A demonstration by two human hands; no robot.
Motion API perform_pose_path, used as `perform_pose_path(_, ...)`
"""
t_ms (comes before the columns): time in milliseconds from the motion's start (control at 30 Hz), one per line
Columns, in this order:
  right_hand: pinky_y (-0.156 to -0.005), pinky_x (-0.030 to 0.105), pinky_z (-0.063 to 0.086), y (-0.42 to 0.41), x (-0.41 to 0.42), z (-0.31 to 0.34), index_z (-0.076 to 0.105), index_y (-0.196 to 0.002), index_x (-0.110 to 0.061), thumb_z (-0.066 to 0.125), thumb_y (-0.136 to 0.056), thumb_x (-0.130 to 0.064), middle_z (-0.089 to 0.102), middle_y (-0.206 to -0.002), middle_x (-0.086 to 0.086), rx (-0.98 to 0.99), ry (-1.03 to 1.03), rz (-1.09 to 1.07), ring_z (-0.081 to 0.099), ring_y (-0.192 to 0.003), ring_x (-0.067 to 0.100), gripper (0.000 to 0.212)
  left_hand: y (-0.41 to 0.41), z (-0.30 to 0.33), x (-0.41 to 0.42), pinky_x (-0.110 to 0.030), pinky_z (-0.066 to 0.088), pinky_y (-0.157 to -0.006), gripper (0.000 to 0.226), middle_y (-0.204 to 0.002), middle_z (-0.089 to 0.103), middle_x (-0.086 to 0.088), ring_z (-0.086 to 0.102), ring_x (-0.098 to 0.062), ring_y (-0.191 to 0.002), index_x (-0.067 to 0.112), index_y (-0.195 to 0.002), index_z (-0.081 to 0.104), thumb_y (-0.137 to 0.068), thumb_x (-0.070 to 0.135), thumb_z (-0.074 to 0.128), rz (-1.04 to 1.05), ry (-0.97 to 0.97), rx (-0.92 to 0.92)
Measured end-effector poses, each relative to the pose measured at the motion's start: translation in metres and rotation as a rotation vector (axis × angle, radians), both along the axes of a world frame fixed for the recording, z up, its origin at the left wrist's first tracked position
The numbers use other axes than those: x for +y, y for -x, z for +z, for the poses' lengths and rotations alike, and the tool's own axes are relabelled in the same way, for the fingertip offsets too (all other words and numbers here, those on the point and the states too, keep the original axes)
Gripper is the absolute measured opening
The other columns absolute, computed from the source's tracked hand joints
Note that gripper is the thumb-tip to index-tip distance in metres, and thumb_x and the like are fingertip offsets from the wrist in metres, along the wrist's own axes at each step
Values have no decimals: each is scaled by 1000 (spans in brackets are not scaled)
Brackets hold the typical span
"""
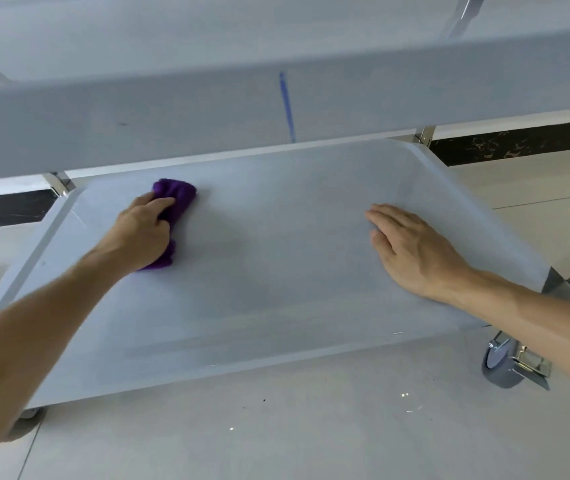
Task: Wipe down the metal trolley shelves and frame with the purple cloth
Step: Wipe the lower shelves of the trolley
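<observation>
The left hand (pixel 141 233) presses the purple cloth (pixel 176 199) flat on the lower shelf (pixel 276 271) of the trolley, near the shelf's far left corner. The fingers are curled over the cloth and grip it, with a bunched end sticking out past the fingertips and a smaller fold showing under the heel of the hand.

The right hand (pixel 411 247) lies open, palm down, on the right half of the same shelf, near its right edge. Its fingers are straight and close together, pointing toward the far left, and it holds nothing. The two hands are well apart, with bare shelf between them.

The upper shelf (pixel 207 112) crosses the top of the view above the lower one, and a thin blue line (pixel 287 105) runs down its front edge. Shiny posts (pixel 423 135) rise at the lower shelf's far corners. A grey caster (pixel 500 365) with a metal bracket sits under the near right corner, on the pale tiled floor (pixel 276 427). Another caster (pixel 28 414) shows under the near left corner.
</observation>
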State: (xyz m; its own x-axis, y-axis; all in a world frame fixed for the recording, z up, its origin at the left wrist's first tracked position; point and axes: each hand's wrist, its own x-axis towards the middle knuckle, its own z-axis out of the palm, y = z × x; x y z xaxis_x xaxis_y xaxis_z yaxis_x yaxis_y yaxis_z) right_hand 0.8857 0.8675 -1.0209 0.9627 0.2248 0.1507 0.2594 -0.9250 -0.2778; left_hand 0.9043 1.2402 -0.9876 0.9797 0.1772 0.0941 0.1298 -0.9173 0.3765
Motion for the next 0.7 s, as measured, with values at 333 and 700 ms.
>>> perform_pose_path(333, -111, 39, 29, -22, 21, 4, 53, -122, 4, 41, -99, -16, 51, -136, 16, -8, 9, -109, 43, -130, 29, 32, 24, -16, -119, -23, 16, -116, 43, -157, 34, -1, 29, -26, -143, 18, -135, 58, -93, 11, 50, -421, 33, -188)
perform_pose_path(700, -119, 45, 22, -22, 24, -10, 44, -142, 0, 37, -101, -22, 40, -152, 17, -111, 112, -96, 34, -143, 30, 47, -60, -13, -179, -30, 13, -118, 50, -160, 25, -2, 18, -26, -147, 19, -142, 50, -95, 6, 41, -605, -80, -135)
